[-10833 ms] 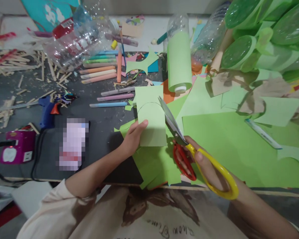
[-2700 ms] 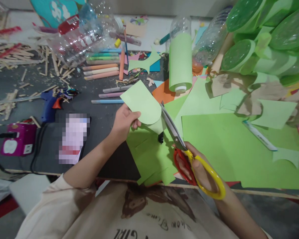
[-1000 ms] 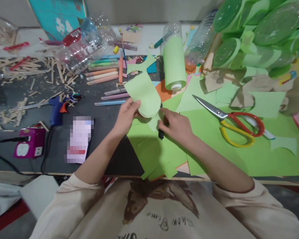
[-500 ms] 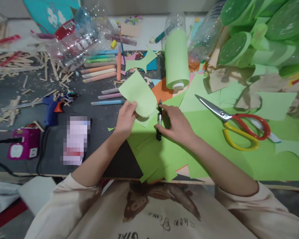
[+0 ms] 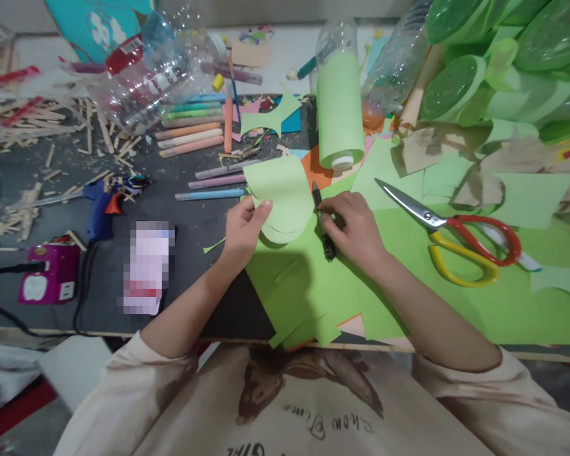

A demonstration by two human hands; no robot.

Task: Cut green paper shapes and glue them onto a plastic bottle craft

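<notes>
Now scissors (image 5: 434, 220) down, fingers (image 5: 335, 204) at pen (image 5: 329, 244).

A narrow passage is left over the green paper sheet (image 5: 503, 310) between the right hand (image 5: 352, 229) and the scissors (image 5: 438, 222) (blades aimed forward and left). Beyond the hand, the way is blocked by the paper-wrapped plastic bottle (image 5: 339, 107).

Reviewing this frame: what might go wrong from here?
The light green paper in the left hand seems to have two layers with uneven curved edges, which might slip further apart. The scissors lie bare-bladed near the right hand; a sideways sweep could catch their point.
</notes>
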